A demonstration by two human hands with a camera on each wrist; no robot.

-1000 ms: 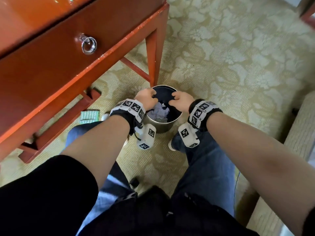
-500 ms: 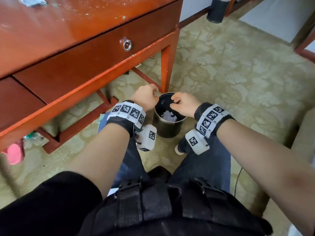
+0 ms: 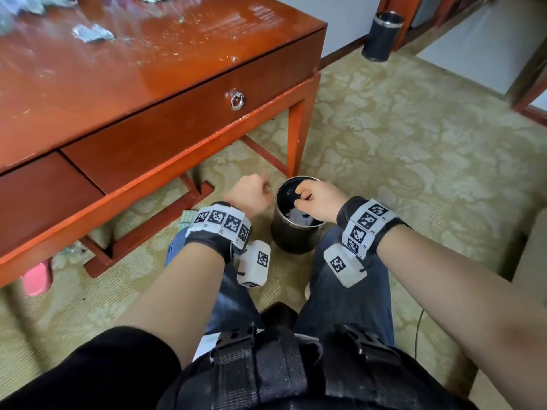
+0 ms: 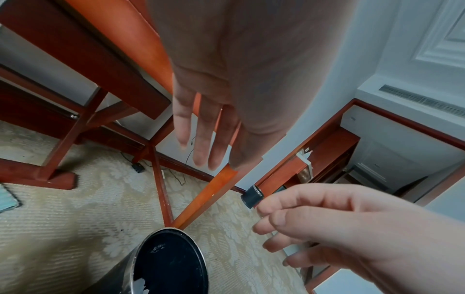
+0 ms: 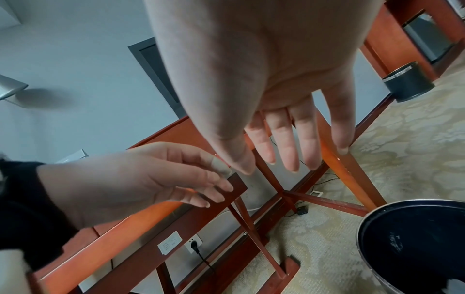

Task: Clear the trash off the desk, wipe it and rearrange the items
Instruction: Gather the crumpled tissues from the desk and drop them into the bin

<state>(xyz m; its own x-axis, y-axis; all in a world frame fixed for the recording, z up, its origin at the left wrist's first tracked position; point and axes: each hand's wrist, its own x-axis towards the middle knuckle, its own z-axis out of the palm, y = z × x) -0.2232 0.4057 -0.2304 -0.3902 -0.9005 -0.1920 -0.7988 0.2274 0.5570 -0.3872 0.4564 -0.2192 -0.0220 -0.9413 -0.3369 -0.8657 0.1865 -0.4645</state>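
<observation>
The desk [image 3: 118, 69] is cut off left; its scraps [image 3: 91, 33] blur, perhaps foil.

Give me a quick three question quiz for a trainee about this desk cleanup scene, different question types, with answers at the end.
1. True or false: the left hand is gripping the rim of the trash can.
2. Multiple choice: where does the crumpled silver wrapper lie? A) in the can B) on the desk top C) on the carpet
3. Fill in: the drawer's pull is a metal ____.

Key: 1 false, both it and the right hand are open and hold nothing; 2 B; 3 ring.
</observation>
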